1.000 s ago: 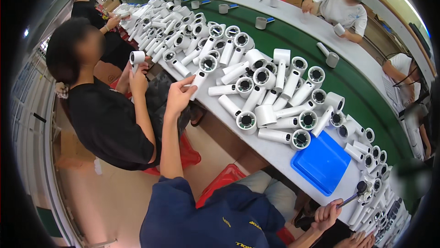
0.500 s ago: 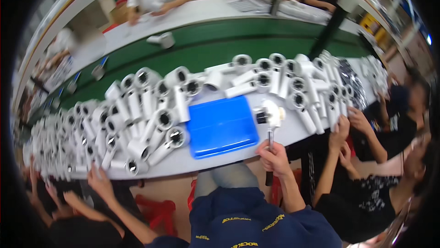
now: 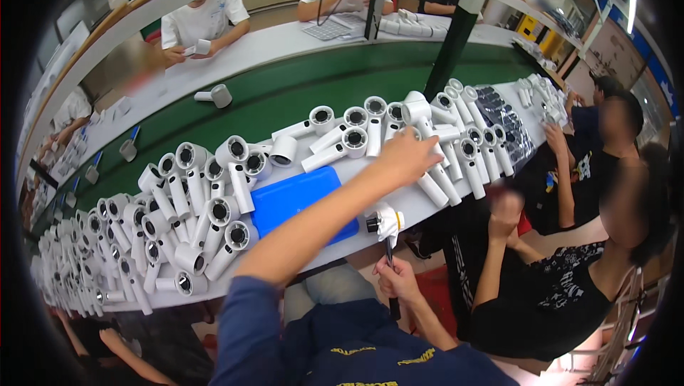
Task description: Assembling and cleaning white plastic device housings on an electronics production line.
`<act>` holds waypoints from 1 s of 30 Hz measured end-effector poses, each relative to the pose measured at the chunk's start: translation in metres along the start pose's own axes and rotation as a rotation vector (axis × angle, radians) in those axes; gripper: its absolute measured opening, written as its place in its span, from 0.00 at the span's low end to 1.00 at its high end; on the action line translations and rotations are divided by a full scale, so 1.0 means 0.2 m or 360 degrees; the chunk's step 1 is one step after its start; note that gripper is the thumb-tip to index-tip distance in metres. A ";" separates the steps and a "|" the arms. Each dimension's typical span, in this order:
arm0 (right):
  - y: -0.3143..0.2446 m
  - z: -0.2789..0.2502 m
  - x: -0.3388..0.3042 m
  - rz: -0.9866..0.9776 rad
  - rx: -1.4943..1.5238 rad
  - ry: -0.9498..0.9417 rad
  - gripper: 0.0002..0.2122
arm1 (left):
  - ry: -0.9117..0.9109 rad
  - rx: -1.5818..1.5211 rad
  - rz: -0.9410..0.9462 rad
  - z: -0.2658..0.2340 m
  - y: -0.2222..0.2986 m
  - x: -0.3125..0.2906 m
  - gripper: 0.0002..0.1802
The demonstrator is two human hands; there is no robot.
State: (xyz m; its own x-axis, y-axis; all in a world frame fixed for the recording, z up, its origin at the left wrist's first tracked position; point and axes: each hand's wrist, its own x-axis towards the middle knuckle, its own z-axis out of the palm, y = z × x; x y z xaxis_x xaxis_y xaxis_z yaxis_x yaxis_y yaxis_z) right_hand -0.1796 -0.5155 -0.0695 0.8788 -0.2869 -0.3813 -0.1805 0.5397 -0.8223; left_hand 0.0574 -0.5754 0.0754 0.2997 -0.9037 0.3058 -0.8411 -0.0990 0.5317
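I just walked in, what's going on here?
The person's left hand reaches past a blue tray to white handheld fans heaped on the table; whether it grips one is unclear. The right hand holds a black-handled tool, its white head up. Across the green belt, a worker in white handles a white piece.

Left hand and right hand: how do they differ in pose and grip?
The left hand reaches to the white handheld fans; the right hand appears lower in view. The right hand's fingers curl around a black-handled tool; the left hand's fingers look less curled, any grip unclear. Both are bare.
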 end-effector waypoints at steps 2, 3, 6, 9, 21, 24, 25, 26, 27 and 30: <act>0.03 0.04 -0.02 -0.0006 -0.0062 0.0072 0.10 | -0.0032 0.0330 -0.0122 0.20 -0.03 0.25 0.33; 0.03 0.04 -0.05 0.0018 -0.0007 0.0095 0.10 | -0.0040 0.0319 -0.0244 0.23 0.02 0.31 0.35; 0.04 0.02 -0.10 0.0061 0.0037 0.0093 0.09 | 0.0086 0.0347 -0.0441 0.29 0.02 0.41 0.28; 0.03 -0.02 -0.13 0.0049 0.0006 0.0072 0.09 | 0.0228 -0.0064 -0.0434 0.26 -0.12 0.40 0.15; -0.47 0.07 0.00 -0.0676 0.0113 0.0059 0.13 | 0.0470 -0.0810 -0.0128 -0.42 0.00 -0.94 0.29; -0.55 0.20 0.03 -0.0651 0.0123 -0.0087 0.16 | 0.0507 -0.0403 -0.0258 -0.52 0.12 -1.11 0.25; -0.56 0.25 0.03 -0.0645 0.0132 -0.0139 0.17 | 0.0521 -0.0278 -0.0210 -0.52 0.13 -1.15 0.25; -0.55 0.29 0.04 -0.0641 0.0142 -0.0186 0.18 | 0.0432 -0.0266 -0.0291 -0.55 0.15 -1.17 0.22; -0.53 0.31 0.05 -0.0631 0.0107 -0.0226 0.20 | 0.0440 -0.0268 -0.0315 -0.56 0.16 -1.19 0.22; -0.49 0.38 0.04 -0.0636 0.0097 -0.0228 0.21 | 0.0318 -0.0500 -0.0279 -0.56 0.13 -1.21 0.22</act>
State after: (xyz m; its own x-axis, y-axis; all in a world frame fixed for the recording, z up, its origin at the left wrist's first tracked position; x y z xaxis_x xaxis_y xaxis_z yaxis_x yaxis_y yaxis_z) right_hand -0.1215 -0.5106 0.0399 0.9275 -0.3727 0.0284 0.2095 0.4554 -0.8653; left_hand 0.0138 -0.3124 0.1035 0.5338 -0.7827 0.3199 -0.6006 -0.0846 0.7951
